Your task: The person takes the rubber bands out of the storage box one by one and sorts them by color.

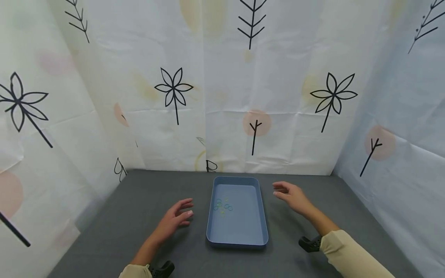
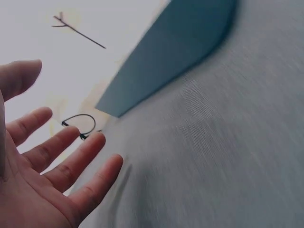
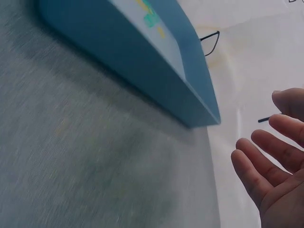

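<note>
A blue rectangular tray (image 1: 243, 231) sits on the dark grey table in the head view. Several small thin rings (image 1: 226, 206), green, teal and yellow, lie loosely together inside it, left of its middle. To the tray's left my left hand (image 1: 174, 218) hovers over the table, fingers spread and relaxed, holding nothing. My right hand (image 1: 292, 197) is on the other side, near the far right corner, also empty with loose fingers. Both wrist views show the palms apart from the tray's outer wall (image 2: 166, 52). In the right wrist view, blurred green and yellow bits (image 3: 151, 20) show inside the tray.
A grey cloth covers the table (image 1: 156, 185). White fabric walls (image 1: 222, 96) printed with black leaf and flower drawings stand behind and along both sides. Each wrist carries a black strap device (image 1: 310, 244) beside a cream sleeve (image 1: 347, 251).
</note>
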A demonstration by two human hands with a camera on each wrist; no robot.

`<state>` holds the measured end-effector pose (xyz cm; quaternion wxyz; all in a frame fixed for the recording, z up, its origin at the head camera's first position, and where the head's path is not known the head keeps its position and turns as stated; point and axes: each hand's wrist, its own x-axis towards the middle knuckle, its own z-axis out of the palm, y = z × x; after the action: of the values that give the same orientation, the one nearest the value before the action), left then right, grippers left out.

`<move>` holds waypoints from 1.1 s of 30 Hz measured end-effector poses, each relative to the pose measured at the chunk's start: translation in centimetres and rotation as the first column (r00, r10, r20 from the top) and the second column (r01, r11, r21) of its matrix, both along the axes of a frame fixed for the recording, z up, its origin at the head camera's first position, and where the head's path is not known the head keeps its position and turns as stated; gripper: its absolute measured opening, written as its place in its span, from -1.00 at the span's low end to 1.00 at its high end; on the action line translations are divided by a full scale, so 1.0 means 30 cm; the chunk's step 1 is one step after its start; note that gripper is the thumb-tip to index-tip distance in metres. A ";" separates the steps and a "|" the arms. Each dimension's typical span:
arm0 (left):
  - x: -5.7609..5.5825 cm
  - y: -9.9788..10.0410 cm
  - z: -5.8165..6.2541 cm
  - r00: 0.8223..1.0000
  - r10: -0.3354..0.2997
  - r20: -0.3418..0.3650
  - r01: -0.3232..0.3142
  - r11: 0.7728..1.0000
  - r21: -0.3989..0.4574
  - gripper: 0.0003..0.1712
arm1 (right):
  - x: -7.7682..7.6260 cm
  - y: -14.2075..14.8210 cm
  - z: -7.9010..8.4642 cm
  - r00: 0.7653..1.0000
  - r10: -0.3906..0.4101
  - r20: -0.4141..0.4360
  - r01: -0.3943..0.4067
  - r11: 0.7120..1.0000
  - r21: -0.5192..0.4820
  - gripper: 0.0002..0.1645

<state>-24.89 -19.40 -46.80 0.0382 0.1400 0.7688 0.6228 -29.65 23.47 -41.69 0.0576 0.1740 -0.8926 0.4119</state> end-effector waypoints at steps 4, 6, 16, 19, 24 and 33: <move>-0.025 0.034 -0.007 1.000 0.022 -0.001 -0.022 0.997 0.068 -0.43 | -0.027 -0.041 0.004 1.000 0.001 0.005 -0.001 1.000 -0.021 -0.58; -0.034 0.048 -0.009 0.999 0.038 0.003 -0.038 0.994 0.099 -0.43 | -0.041 -0.064 0.007 1.000 0.014 0.007 -0.014 0.999 -0.034 -0.58; -0.056 0.112 -0.017 0.991 0.114 0.069 -0.126 0.967 0.223 -0.51 | -0.084 -0.166 0.031 0.997 0.038 0.060 -0.030 0.991 -0.130 -0.61; -0.053 0.130 -0.019 0.989 0.121 0.089 -0.137 0.967 0.214 -0.50 | -0.092 -0.194 0.032 0.997 0.036 0.072 -0.026 0.989 -0.143 -0.62; -0.048 0.150 -0.029 0.988 0.113 0.109 -0.134 0.968 0.211 -0.48 | -0.103 -0.239 0.028 0.995 0.032 0.098 -0.013 0.983 -0.183 -0.65; -0.051 0.167 -0.045 0.984 0.085 0.155 -0.120 0.965 0.231 -0.39 | -0.117 -0.327 0.024 0.989 -0.015 0.150 0.048 0.976 -0.213 -0.70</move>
<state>-26.41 -14.40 -48.14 0.0439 0.0581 0.6894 0.7207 -33.16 13.65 -40.96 0.0165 0.1216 -0.8469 0.5174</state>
